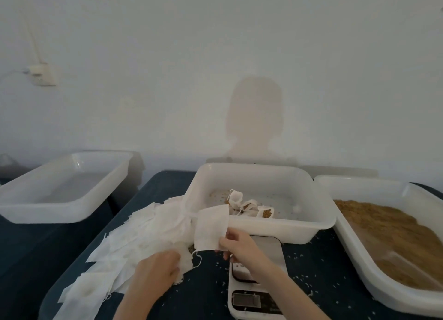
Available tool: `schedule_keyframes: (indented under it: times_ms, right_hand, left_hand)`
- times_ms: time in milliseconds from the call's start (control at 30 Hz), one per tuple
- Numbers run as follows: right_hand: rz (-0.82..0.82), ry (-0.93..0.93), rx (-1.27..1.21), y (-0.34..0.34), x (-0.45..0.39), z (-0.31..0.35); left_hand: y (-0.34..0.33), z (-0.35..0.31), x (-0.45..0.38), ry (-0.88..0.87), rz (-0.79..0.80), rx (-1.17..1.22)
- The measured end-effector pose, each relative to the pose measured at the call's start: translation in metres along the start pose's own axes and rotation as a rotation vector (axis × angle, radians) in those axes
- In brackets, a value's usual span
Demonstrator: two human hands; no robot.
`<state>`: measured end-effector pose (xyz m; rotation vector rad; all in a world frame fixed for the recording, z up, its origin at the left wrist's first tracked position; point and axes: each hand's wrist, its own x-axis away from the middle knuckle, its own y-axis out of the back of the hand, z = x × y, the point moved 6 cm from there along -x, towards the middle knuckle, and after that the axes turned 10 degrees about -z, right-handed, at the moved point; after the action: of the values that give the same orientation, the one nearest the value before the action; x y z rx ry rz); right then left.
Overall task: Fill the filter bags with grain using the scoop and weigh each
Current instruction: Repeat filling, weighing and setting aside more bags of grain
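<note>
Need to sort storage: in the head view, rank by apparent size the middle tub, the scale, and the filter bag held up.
1. Middle tub
2. Scale, though partly hidden by the arm
3. Filter bag
</note>
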<state>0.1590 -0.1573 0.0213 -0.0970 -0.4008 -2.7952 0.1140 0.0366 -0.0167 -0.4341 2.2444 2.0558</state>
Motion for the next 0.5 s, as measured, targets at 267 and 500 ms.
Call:
schedule_keyframes:
  times_ms: [267, 500]
  right_hand:
    - [-0.143, 0.039, 0.07, 0.037, 0.008, 0.001]
    - [-0.297, 0.086, 0.089, 0.058, 0.011, 0.0]
  left_hand:
    - [0.058, -0.037, -0.018, -0.061, -0.301, 0.232]
    - [0.045, -0.125, -0.008, -0.272, -0.173, 0.404]
